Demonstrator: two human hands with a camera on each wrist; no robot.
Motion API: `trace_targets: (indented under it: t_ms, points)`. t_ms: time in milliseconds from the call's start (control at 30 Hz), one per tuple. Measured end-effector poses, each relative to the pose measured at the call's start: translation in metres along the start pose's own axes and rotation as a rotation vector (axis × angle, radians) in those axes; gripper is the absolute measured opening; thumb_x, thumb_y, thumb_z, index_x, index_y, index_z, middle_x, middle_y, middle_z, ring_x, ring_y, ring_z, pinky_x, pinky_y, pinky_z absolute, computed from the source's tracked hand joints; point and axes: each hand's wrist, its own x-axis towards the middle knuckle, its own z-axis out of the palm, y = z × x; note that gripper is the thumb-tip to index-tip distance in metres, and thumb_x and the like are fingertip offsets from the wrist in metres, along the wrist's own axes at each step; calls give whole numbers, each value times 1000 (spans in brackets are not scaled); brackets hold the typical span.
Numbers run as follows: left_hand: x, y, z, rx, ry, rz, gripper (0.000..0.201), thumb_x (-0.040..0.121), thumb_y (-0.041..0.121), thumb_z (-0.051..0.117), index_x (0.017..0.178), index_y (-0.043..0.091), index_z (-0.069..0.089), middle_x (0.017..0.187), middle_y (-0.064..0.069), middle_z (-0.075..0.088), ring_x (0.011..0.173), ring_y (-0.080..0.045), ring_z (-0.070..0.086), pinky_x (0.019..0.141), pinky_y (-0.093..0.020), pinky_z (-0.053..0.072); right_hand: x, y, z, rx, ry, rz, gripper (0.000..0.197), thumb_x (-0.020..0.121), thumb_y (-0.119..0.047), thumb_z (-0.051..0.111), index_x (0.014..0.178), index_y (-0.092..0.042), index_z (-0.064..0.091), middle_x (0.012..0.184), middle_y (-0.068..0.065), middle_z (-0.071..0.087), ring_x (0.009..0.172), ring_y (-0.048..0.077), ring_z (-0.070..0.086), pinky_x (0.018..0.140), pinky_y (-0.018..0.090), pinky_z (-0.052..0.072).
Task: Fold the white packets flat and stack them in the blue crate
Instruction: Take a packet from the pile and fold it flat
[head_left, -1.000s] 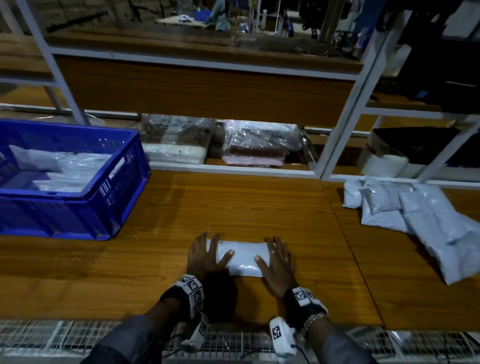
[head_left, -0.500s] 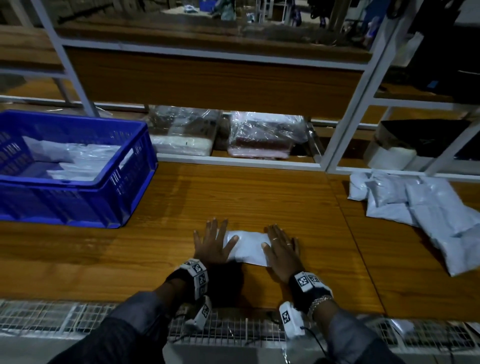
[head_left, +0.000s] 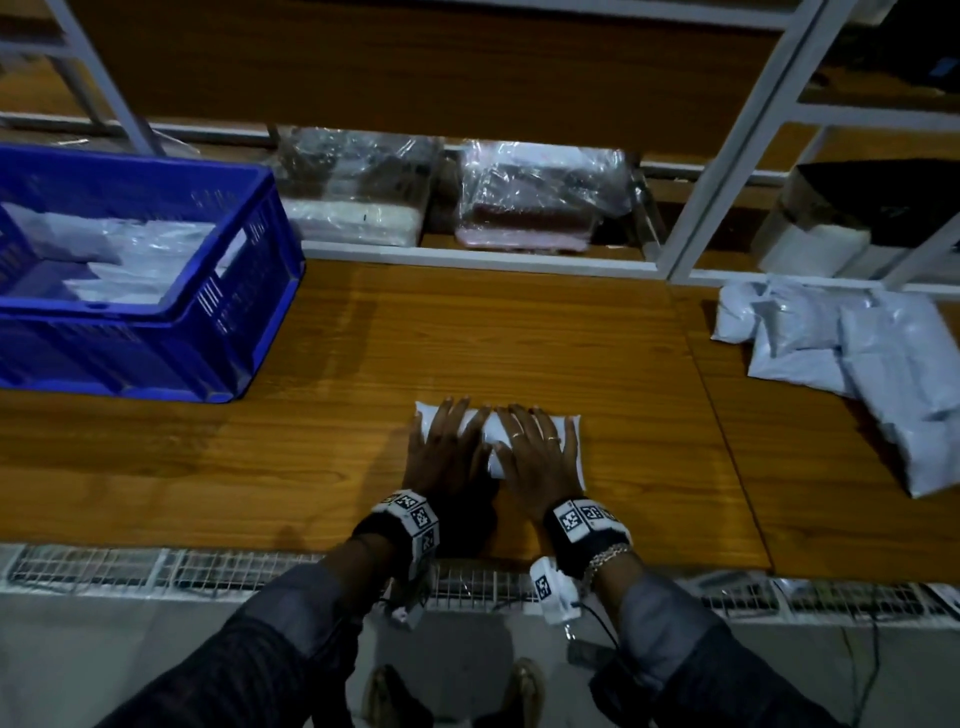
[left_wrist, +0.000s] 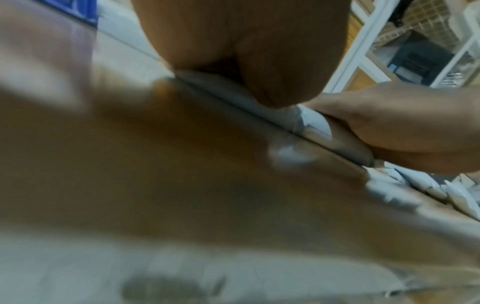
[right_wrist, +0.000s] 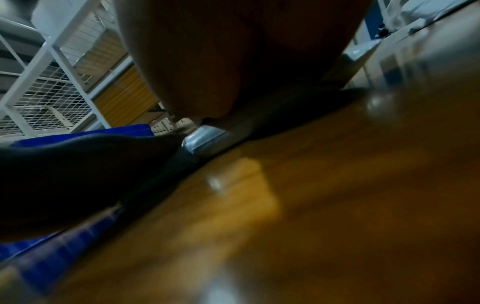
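A white packet (head_left: 492, 427) lies on the wooden table (head_left: 519, 338) near its front edge. My left hand (head_left: 441, 441) and right hand (head_left: 537, 449) both press flat on top of it, fingers straight and spread, side by side. The wrist views show each palm on the packet (left_wrist: 309, 123) (right_wrist: 205, 137). The blue crate (head_left: 208, 291) stands at the table's back left with several white packets (head_left: 130, 254) inside. A pile of loose white packets (head_left: 857, 353) lies at the right.
White shelf posts (head_left: 727, 156) rise behind the table. Plastic-wrapped bundles (head_left: 540, 197) sit on the low shelf behind. A wire mesh strip (head_left: 156, 569) runs along the table's front edge.
Both hands slid from the packet's ends onto its top and now lie close together, covering most of it. The head view tilted down.
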Motion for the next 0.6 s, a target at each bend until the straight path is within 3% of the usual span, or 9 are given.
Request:
trace_targets:
  t_ms: [100,167,267,333,367,433,500,600]
  points:
    - [7,-6,-2,3,-99,-18,55,101,55,30,148,29,43,145,-12,56,132,-31,55,97,-61,46,4,6,-7,96,-63,6,57,105,-54,25,158,-35,23,167,-8,15,154,18,6,120,48,-10]
    - [8,-14,-4,-9,-126,-71,64,101,65,24,145,28,54,141,-16,58,128,-34,59,92,-61,51,2,12,-12,155,-54,54,62,102,-60,31,158,-34,21,169,-6,6,155,16,-3,122,46,-10]
    - [6,-20,-7,6,2,-86,84,92,81,17,150,29,48,150,-24,45,137,-42,47,103,-65,40,0,21,-11,201,-64,147,74,98,-69,31,159,-30,18,169,2,-2,155,21,-10,124,45,-10]
    - [3,-19,-6,-15,-11,-79,90,86,85,13,157,34,31,160,-26,26,148,-43,27,115,-64,22,-1,21,-8,228,-89,173,78,95,-74,28,160,-32,13,169,5,-8,154,24,-14,124,46,-9]
    - [3,-19,-5,-33,-6,-83,90,85,85,12,157,34,30,160,-29,24,148,-46,24,116,-65,20,-1,20,-7,233,-92,186,79,95,-75,26,160,-33,12,169,7,-10,154,25,-15,124,45,-9]
    - [7,-19,-3,-29,36,-106,86,90,83,16,150,30,46,148,-36,40,135,-57,41,105,-71,33,-1,17,-6,227,-87,208,80,94,-77,22,160,-33,11,168,11,-11,154,28,-14,124,45,-7]
    - [13,-20,2,-31,-40,-145,83,92,81,19,143,28,56,137,-38,51,123,-60,51,95,-73,41,-2,15,-6,205,-70,220,78,95,-75,21,159,-31,14,168,14,-6,155,29,-10,123,44,-5]
    - [19,-19,4,-30,1,-87,80,92,82,17,145,32,51,135,-37,53,120,-60,53,92,-74,42,-4,12,-11,188,-84,230,75,97,-72,21,159,-28,18,168,15,2,155,31,-3,124,45,-1]
